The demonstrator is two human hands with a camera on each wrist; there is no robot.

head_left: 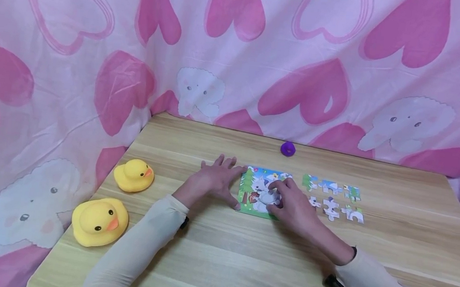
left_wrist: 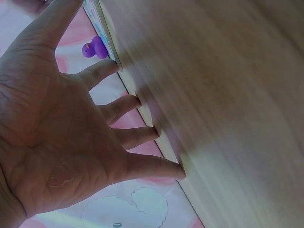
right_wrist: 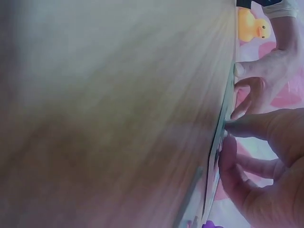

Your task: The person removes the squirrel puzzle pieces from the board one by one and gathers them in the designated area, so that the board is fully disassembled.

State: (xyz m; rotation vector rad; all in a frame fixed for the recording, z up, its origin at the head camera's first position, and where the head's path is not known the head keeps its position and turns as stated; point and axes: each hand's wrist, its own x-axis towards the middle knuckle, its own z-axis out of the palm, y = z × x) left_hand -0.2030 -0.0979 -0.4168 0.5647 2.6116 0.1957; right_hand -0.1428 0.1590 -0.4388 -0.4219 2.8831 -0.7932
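A picture puzzle board (head_left: 249,207) with white cartoon animals, green trees and blue sky lies flat mid-table. My left hand (head_left: 216,179) is spread at its left side, index fingertip at the upper left corner and thumb at the lower left edge; the other fingertips (left_wrist: 179,175) rest on the table. My right hand (head_left: 296,208) reaches over the board's right part, thumb and fingers curled down around a pale puzzle piece (head_left: 270,198) at its surface. In the right wrist view the right thumb (right_wrist: 249,124) and index finger come close together at the board, hiding most of the piece.
Several loose puzzle pieces (head_left: 332,209) lie in two rows right of the board. Behind it stands a small purple toy (head_left: 288,149). Two yellow rubber ducks, a smaller one (head_left: 133,175) and a larger one (head_left: 100,222), sit by the table's left edge. A pink heart-patterned curtain (head_left: 237,62) hangs behind.
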